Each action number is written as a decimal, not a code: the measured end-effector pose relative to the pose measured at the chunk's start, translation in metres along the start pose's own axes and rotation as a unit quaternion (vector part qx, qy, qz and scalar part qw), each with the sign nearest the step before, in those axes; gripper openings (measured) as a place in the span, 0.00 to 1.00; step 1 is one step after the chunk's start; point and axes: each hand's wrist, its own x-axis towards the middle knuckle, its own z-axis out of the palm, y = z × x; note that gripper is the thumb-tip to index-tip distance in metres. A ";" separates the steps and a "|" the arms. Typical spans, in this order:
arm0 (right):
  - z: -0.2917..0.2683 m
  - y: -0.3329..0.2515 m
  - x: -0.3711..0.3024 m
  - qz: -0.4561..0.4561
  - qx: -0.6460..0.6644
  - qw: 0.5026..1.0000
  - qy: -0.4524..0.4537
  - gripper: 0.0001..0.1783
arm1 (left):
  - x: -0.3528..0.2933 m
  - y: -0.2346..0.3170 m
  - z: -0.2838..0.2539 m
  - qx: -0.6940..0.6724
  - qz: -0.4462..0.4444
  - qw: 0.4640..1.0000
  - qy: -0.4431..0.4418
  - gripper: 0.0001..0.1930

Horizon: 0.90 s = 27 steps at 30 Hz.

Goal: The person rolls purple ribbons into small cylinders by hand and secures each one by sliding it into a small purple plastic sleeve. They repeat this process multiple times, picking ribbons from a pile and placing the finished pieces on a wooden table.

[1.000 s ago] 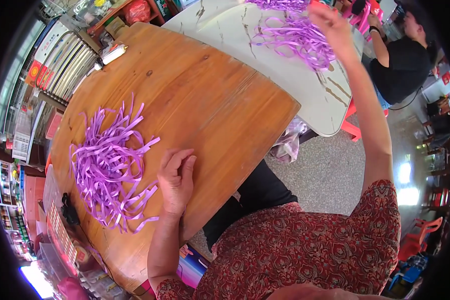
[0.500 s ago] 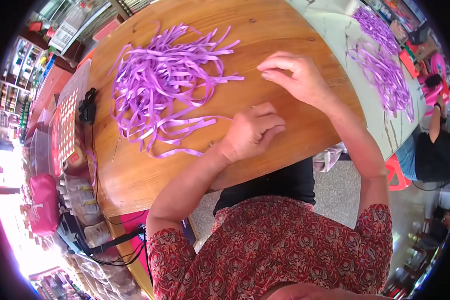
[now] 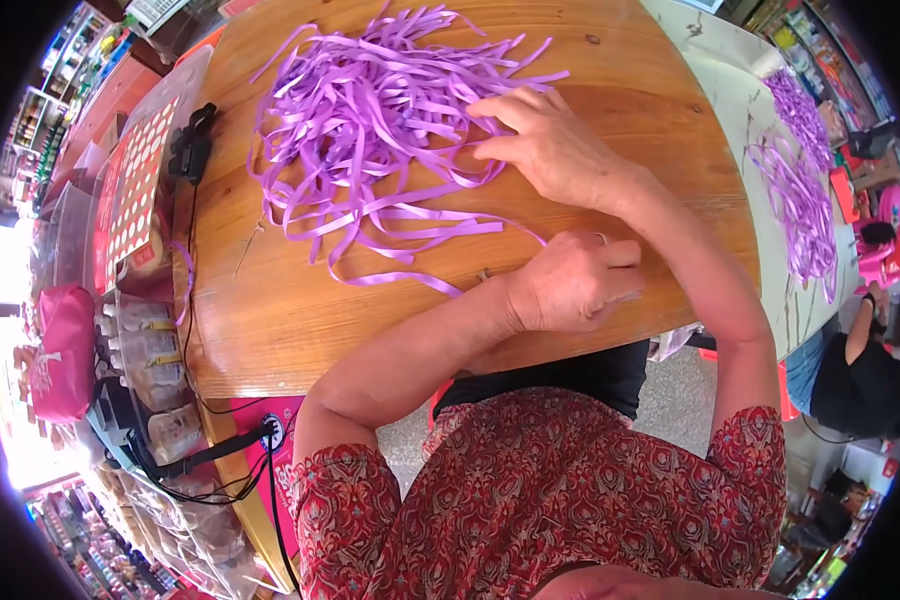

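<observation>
A tangled heap of purple ribbons (image 3: pixel 370 110) lies on the wooden table, with loose ends trailing toward me. My left hand (image 3: pixel 575 282) is closed near the table's front edge, fingers curled in. A thin strand of purple ribbon runs from the heap to its knuckles and disappears there; the part inside the fist is hidden. Farther off, my right hand (image 3: pixel 550 145) reaches to the heap's right side. Its thumb and forefinger are spread beside the ribbon loops, and no ribbon shows gripped between them.
At right, a white marbled table (image 3: pixel 715 75) bears more purple ribbon bundles (image 3: pixel 795 215). A black clip-like device (image 3: pixel 192 145) with a cable sits at the wooden table's left edge, by a dotted sheet (image 3: pixel 142 190). A person in a black top (image 3: pixel 850 380) is at far right.
My right hand has come from apart on the bare wood to the heap's right edge, its fingers spreading wider. My left hand stays closed, slightly farther from the heap. The whole view has shifted.
</observation>
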 end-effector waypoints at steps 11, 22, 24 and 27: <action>-0.038 0.012 -0.001 0.145 0.423 0.893 0.058 0.06 | 0.002 0.003 -0.003 -0.001 0.002 1.000 0.000 0.09; -0.102 0.032 -0.056 0.136 0.669 0.676 0.277 0.11 | 0.008 -0.001 -0.008 -0.021 -0.054 0.987 0.150 0.06; -0.115 0.036 -0.067 0.117 0.657 0.699 0.258 0.11 | 0.009 -0.001 -0.008 -0.026 -0.064 0.980 0.188 0.06; -0.121 0.027 -0.078 0.132 0.633 0.717 0.258 0.10 | 0.009 -0.001 -0.010 -0.040 -0.103 0.970 0.216 0.06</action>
